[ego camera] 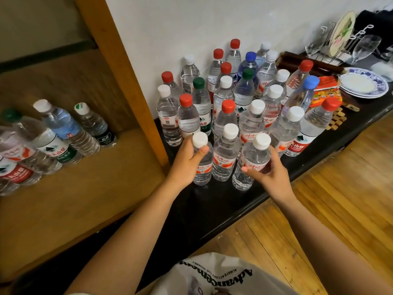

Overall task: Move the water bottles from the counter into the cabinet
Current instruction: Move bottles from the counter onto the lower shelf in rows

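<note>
Here we have each hand on a white-capped bottle at the near edge of the black counter (212,209). Our left hand (187,162) curls round the left bottle (202,160), thumb pressed just under its cap; our right hand (270,173) wraps the right bottle (253,162) at its label, fingers behind and thumb in front. One more white-capped bottle (226,152) stands between them, just beside both.

Behind these the crowd of bottles (234,99) fills the counter back to the white wall (191,24), packed close, leaving only a bare strip along the near edge. To the left the wooden cabinet post (127,81) rises at the counter's end. Beyond it the cabinet shelf (85,199) has open board in front of its bottles.

On the shelf we count six bottles (53,141), the leftmost cut by the frame. Far right lie blue-rimmed plates (363,84) and stemmed glasses (365,47).
</note>
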The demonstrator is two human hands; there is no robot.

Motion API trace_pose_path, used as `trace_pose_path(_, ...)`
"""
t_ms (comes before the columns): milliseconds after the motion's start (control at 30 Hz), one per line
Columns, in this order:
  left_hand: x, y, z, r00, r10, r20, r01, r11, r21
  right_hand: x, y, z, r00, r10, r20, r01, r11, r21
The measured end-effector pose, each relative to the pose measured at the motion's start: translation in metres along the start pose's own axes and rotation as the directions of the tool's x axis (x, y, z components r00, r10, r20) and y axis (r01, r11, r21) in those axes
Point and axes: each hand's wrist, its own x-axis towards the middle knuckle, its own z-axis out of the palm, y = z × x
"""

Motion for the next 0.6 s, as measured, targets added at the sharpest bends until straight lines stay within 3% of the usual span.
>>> trace_pose_path(400, -0.074, -0.017, -0.023, 0.983, 0.029, 0.182, -0.034, 0.999, 0.025, -0.071, -0.015, 0.037, 0.984, -0.036, 0.172, 0.07, 0.979, -0.192)
trace_pose_path(600, -0.113, -0.03, -0.072, 0.985, -0.08, 0.151, 0.085, 0.996, -0.029, -0.08, -0.033, 0.086, 0.951, -0.044, 0.306, 0.093, 0.985, -0.147)
